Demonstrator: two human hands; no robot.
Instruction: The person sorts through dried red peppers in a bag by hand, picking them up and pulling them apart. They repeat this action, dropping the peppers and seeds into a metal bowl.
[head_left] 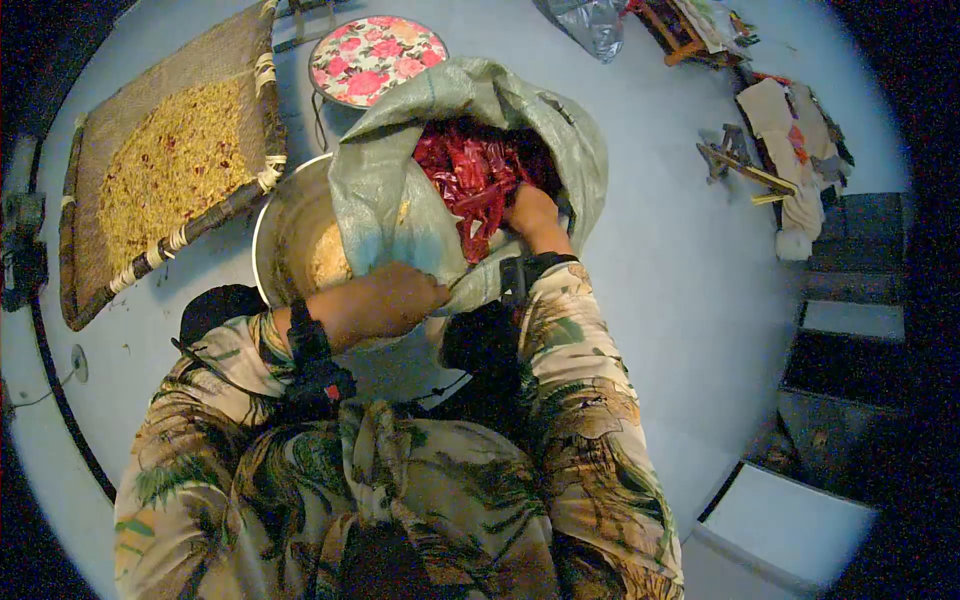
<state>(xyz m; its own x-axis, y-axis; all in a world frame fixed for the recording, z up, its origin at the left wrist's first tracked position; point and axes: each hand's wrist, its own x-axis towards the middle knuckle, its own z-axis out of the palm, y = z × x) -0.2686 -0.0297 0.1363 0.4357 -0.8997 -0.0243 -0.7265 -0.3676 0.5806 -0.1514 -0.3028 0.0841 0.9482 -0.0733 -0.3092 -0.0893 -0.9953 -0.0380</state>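
A pale green woven sack (390, 190) lies open, its rim rolled back, with dried red chillies (470, 170) showing inside. My right hand (535, 218) reaches into the mouth of the sack at the right side of the chillies; its fingers are partly hidden among them. The near edge of the sack is pinched in my left hand (400, 300), its fingers closed. Under the sack's left part stands a large round metal pot (262, 235), with something pale and grainy (330, 255) inside.
A framed mesh tray (75, 230) at the left bears yellow grainy material with red bits. Beyond the pot is a round flower-patterned stool (375, 60). A dark plastic bag (590, 25) lies at the top. Cloths (775, 120) and a small wooden stand (745, 170) are at the right.
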